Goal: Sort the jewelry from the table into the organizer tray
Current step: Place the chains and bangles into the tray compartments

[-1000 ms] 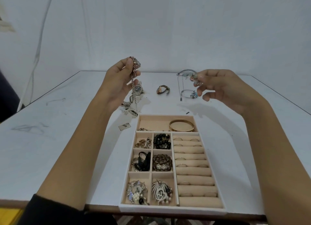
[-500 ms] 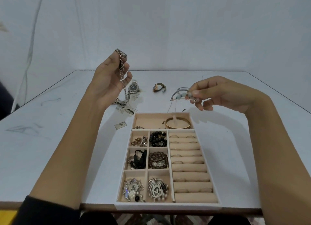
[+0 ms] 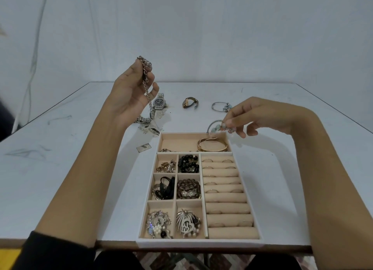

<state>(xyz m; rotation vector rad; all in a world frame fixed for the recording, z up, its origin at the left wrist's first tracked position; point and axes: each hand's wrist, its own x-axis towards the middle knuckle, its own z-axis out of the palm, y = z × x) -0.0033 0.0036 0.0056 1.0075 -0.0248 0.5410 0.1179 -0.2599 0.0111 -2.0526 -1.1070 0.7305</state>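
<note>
A beige organizer tray (image 3: 254,215) lies near the table's front edge, its small compartments filled with beads, pendants and rings. My left hand (image 3: 129,96) is raised above the table's left and grips a silver chain (image 3: 148,91) that hangs down from the fingers. My right hand (image 3: 254,116) pinches a silver beaded bangle (image 3: 215,127) just over the tray's far right corner, above the gold bangle (image 3: 212,145) in the wide top compartment.
On the table beyond the tray lie a silver watch (image 3: 159,104), a brown-strap watch (image 3: 190,103), another beaded bangle (image 3: 221,107), small silver pieces (image 3: 149,128) and a metal tag (image 3: 143,147). A white wall stands behind the table.
My right hand has come down and toward me with the beaded bangle, from high over the table to the tray's far right corner. My left hand has risen slightly with the chain.
</note>
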